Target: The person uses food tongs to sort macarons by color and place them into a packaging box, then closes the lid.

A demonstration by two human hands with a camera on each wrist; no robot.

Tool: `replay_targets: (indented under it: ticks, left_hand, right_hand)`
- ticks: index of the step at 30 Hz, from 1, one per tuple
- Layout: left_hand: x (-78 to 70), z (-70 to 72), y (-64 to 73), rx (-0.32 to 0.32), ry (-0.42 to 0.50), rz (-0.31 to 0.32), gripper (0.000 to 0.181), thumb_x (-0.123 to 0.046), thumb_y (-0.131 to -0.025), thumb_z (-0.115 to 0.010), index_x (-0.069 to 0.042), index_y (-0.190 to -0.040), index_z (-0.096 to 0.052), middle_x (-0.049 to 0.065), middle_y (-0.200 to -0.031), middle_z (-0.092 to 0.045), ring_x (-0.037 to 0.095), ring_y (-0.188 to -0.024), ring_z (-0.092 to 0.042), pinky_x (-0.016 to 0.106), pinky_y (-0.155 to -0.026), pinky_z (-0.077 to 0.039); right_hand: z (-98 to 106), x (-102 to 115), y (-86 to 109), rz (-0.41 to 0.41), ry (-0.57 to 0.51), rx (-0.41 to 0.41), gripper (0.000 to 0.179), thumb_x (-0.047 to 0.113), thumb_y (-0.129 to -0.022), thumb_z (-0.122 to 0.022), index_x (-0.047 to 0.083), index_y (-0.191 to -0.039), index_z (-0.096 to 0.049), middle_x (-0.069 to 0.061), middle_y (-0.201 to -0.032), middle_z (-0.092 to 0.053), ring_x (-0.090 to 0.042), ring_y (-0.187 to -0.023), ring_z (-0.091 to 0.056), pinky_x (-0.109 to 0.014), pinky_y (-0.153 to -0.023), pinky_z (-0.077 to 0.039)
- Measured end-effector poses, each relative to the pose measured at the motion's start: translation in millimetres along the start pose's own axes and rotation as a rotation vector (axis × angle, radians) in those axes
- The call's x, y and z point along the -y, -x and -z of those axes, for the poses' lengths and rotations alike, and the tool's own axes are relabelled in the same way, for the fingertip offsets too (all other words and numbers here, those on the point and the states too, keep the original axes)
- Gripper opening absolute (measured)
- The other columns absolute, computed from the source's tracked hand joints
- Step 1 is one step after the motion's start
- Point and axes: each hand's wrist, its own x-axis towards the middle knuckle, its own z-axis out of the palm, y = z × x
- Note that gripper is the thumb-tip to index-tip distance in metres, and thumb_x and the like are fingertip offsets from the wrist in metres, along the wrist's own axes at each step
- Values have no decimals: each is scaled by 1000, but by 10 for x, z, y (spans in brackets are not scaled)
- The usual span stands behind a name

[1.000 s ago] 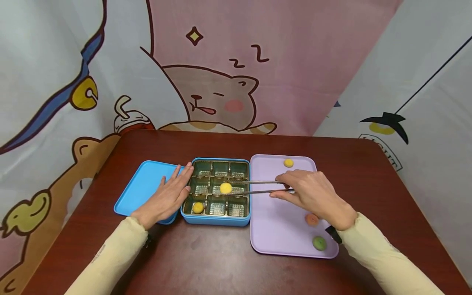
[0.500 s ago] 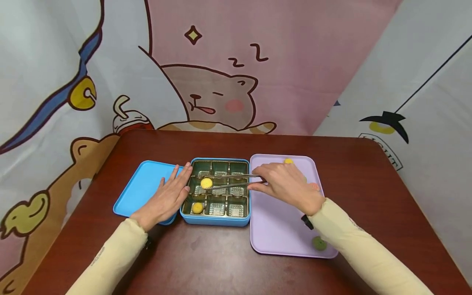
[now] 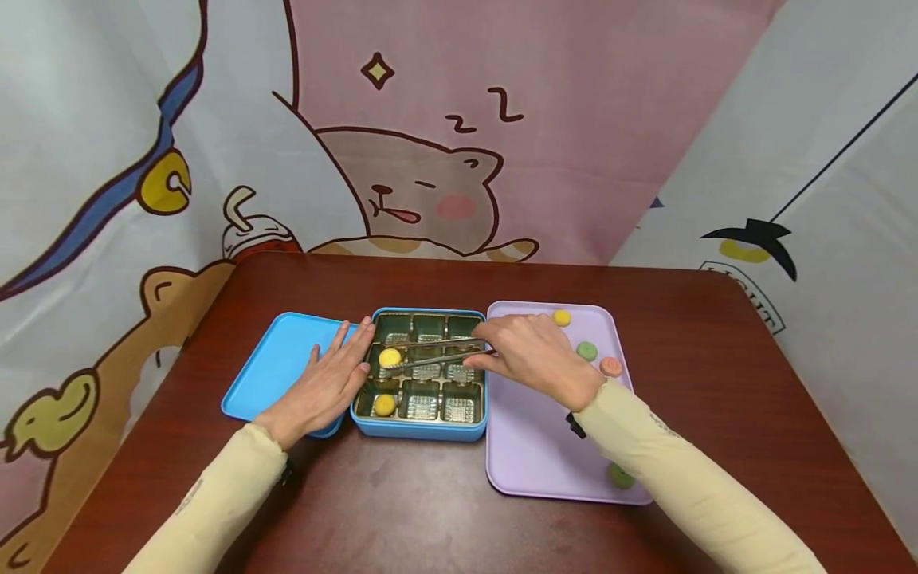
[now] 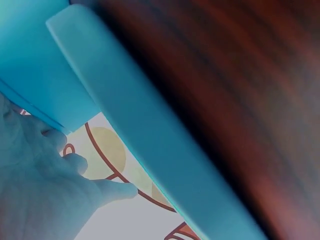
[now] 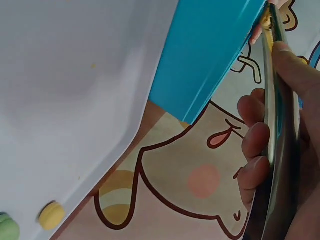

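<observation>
My right hand [image 3: 534, 355] holds metal tongs [image 3: 445, 359] by their sides, reaching over the box from the right. Between the tong tips is a yellow macaron [image 3: 390, 358], at the left compartment of the middle row. The blue box [image 3: 419, 431] has a gold divided insert with three rows of compartments. Another yellow macaron [image 3: 385, 405] lies in its front left compartment. My left hand [image 3: 323, 391] lies with extended fingers at the box's left edge, fingertips at the rim, over a blue lid [image 3: 276, 367]. In the right wrist view, fingers and thumb grip the tongs [image 5: 280, 130].
A lilac tray [image 3: 538, 446] stands against the box's right side. On it are a yellow macaron [image 3: 562, 318], a green macaron [image 3: 586, 351], a pink macaron [image 3: 611, 367] and, partly behind the right sleeve, another green macaron [image 3: 620, 477]. A cartoon-printed curtain [image 3: 574, 159] hangs behind the table.
My right hand has moved left, carrying the yellow macaron in the tongs from the middle of the box to its left compartment and lower. My left hand stays in place.
</observation>
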Motion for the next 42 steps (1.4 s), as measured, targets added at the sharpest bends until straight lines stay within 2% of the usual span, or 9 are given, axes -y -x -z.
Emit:
replay_targets:
  ticks: [8,15,24,30,33,39,42]
  left_hand:
    - [-3,7,13,0,-3,8,62,-39,-114,-30,-11,-168,-13,4,-174,-7,34,-159,-1,79,-113,-10]
    - [-22,0,1,14,-8,-2,62,-38,-114,-29,-12,-168,-12,3,-174,-7,34,-159,-1,79,-114,-10]
    - [-23,-6,5,19,-17,7,62,-35,-114,-32,-10,-168,-13,5,-174,-8,36,-159,-3,79,-113,-11]
    - [-36,-13,-17,25,-10,12,62,-35,-114,-32,-11,-168,-12,4,-174,-7,35,-159,-1,79,-114,-10]
    - [-51,-19,-28,31,-11,12,62,-35,-114,-32,-11,-168,-12,4,-174,-7,36,-159,-2,79,-114,-10]
    - [-50,-7,-39,24,0,10,61,-33,-114,-32,-10,-168,-12,5,-174,-8,39,-158,-6,80,-112,-11]
    - [-48,-1,-22,21,13,16,61,-33,-114,-32,-10,-168,-12,5,-174,-8,39,-158,-5,81,-112,-10]
  right_hand:
    - [15,45,-93,-15,4,35,48,53,-91,-76,24,-67,-46,12,-61,-46,-9,-51,-47,-33,-41,-37]
    - [110,112,-152,-47,37,87,46,55,-87,-79,25,-66,-52,12,-59,-48,-10,-50,-48,-32,-39,-35]
    - [132,139,-156,-88,34,134,44,57,-87,-77,24,-68,-56,12,-62,-53,-12,-51,-50,-33,-39,-37]
    - [146,67,5,-97,19,76,35,55,-90,-76,22,-82,-69,12,-69,-59,-9,-53,-52,-31,-41,-37]
    - [193,13,133,-110,8,37,35,55,-89,-76,21,-85,-69,12,-71,-60,-6,-55,-53,-31,-43,-40]
    - [340,-117,372,-196,-40,-29,38,58,-89,-75,21,-91,-67,13,-69,-51,-6,-59,-49,-31,-48,-40]
    - [408,-197,490,-245,-72,-59,38,57,-90,-75,20,-96,-70,12,-72,-55,-6,-60,-49,-30,-49,-40]
